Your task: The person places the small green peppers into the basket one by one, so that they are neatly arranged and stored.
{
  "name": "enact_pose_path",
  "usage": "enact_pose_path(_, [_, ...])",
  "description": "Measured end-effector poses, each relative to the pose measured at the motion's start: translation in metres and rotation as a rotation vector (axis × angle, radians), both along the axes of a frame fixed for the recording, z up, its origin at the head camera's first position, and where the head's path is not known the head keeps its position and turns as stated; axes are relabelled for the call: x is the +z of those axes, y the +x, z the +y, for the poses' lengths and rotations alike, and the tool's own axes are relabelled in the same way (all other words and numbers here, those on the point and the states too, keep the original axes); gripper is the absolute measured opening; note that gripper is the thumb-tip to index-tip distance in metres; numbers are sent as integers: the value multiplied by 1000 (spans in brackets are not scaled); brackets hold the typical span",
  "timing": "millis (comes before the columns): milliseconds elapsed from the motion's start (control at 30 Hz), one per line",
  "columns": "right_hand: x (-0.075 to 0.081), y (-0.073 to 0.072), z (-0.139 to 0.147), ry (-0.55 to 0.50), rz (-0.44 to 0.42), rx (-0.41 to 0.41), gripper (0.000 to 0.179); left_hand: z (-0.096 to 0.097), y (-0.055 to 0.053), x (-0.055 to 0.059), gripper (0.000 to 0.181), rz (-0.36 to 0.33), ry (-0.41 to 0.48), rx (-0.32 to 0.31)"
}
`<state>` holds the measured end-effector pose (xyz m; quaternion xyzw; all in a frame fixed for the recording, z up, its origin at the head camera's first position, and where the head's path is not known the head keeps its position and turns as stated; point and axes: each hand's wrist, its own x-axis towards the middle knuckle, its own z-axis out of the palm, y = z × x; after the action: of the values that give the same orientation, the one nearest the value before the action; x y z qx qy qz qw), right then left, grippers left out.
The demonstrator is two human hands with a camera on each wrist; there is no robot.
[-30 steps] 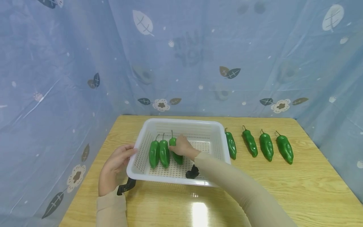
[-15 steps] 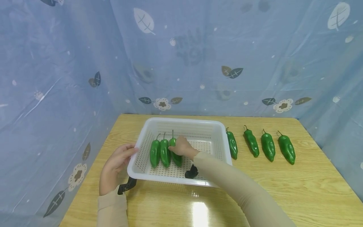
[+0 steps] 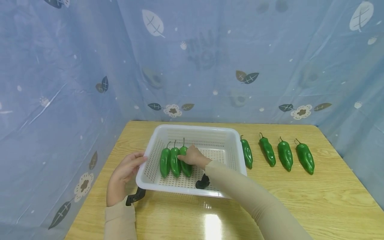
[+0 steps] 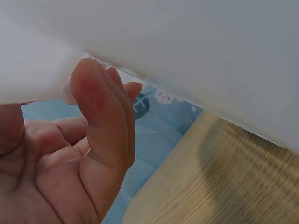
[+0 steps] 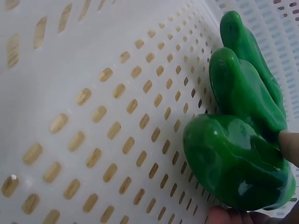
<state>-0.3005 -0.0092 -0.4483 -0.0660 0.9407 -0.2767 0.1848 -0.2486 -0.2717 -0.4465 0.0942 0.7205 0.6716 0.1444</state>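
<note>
A white plastic basket (image 3: 180, 191) with a perforated floor stands on the table. My left hand (image 3: 127, 167) grips its left rim; in the left wrist view the fingers (image 4: 105, 109) curl up under the edge. Inside the basket, my right hand (image 3: 194, 156) holds a green pepper (image 3: 186, 170) between thumb and fingers, stem toward the back. In the right wrist view this pepper (image 5: 233, 163) lies beside two others, the thumb over its side and fingertips beneath. Those two peppers, the left one (image 3: 165, 163) and the middle one (image 3: 175, 163), lie side by side at the basket's left.
Right of the basket, several more green peppers lie in a row on the wooden table (image 3: 300, 200), the nearest pepper (image 3: 247, 154) close to the basket's wall. A blue patterned curtain (image 3: 210, 66) surrounds the table's back and sides. Black wrist mounts (image 3: 202, 182) show at both wrists.
The lower end of the held pepper has shifted left, closer to the middle pepper, with the right hand on it. The left hand has kept its place on the rim.
</note>
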Motion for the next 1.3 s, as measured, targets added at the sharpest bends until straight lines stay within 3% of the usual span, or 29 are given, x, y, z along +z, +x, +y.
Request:
enact_pose_path(167, [0, -1, 3, -24, -11, -6, 53, 2, -2, 2, 49, 3, -4, -4])
enact_pose_path(567, [8, -8, 13, 12, -9, -4, 56, 6, -4, 4, 49, 12, -7, 6])
enact_pose_path(867, [21, -7, 26, -77, -6, -71, 54, 5, -3, 2, 51, 13, -14, -15])
enact_pose_path(1067, [32, -7, 36, -76, 70, -91, 58, 1, -1, 2, 52, 10, -22, -11])
enact_pose_path(1300, [46, -11, 58, -86, 167, -74, 63, 1, 0, -1, 48, -25, -17, 36])
